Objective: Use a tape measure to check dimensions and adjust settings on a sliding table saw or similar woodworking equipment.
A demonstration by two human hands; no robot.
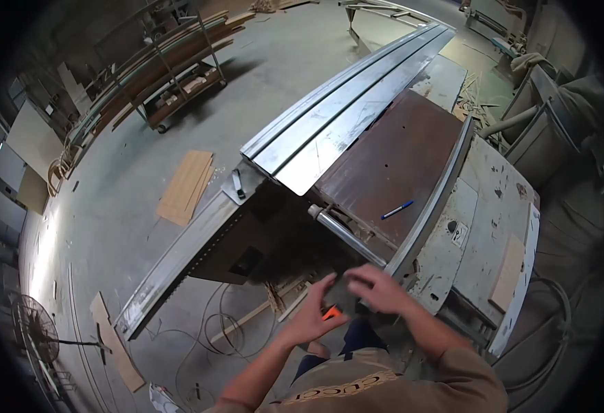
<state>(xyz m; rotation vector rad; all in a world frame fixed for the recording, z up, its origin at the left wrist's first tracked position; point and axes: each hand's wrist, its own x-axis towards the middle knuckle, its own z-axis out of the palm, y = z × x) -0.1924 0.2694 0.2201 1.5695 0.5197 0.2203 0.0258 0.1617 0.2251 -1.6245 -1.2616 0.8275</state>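
Observation:
My left hand (311, 318) is in front of my body, closed round a small orange and black tape measure (331, 313), partly hidden by the fingers. My right hand (379, 290) hovers just to its right, fingers bent and apart, nothing visible in them. Both are at the near end of a sliding table saw, by its round metal rail (346, 234). Beyond them lies the brown saw table (401, 162), with a blue pen (397, 210) resting on it. The long silver sliding table (336, 110) runs away along its left side.
A curved metal fence (439, 199) crosses the saw top. A metal arm (178, 261) juts out left. Wood panels (186, 186) and cables (223, 327) lie on the floor. Left are a loaded rack (178, 82) and a fan (33, 330); at right, a grey dust bag (546, 138).

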